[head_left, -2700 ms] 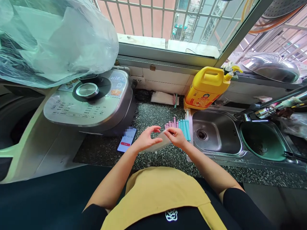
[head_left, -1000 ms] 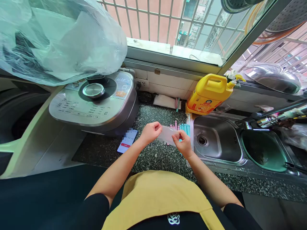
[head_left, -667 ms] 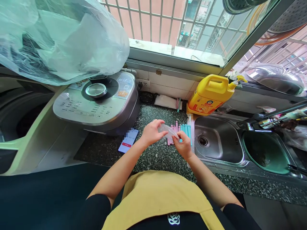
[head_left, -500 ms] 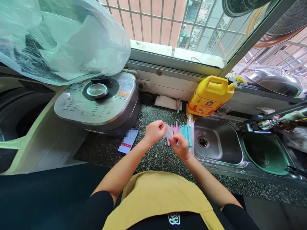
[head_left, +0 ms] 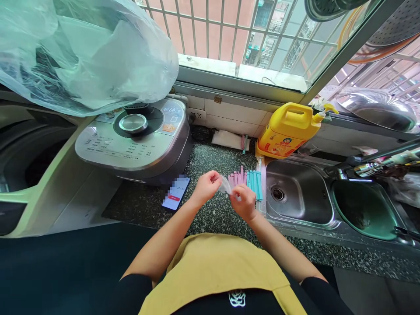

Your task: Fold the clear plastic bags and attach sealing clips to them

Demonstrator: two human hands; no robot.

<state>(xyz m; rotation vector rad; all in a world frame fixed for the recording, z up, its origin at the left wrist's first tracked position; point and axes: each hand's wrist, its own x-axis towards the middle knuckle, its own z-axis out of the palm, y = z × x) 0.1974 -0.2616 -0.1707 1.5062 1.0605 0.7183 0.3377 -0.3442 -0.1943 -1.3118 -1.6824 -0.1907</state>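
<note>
Head view, plastic (head_left: pixel 225 185) held, strips (head_left: pixel 254 183) beside sink (head_left: pixel 298 192)

Singles and crowds.
Counting one phone (head_left: pixel 176 193), one cooker (head_left: pixel 131 148), one yellow jug (head_left: pixel 285 131), one green basin (head_left: pixel 367 214); several pink sticks (head_left: pixel 241 176), several teal sticks (head_left: pixel 255 183), exact numbers unclear.

Black short sleeves (head_left: pixel 138 284) — mustard-yellow apron (head_left: pixel 216 267) with a strap — white rose-like emblem (head_left: pixel 236 298) on black.

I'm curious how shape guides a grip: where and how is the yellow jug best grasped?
Best by the handle atop the yellow jug, I'd judge, coming from above and in front. Its raised bar has an opening beneath for fingers, and the pump sticks out rightward.
</note>
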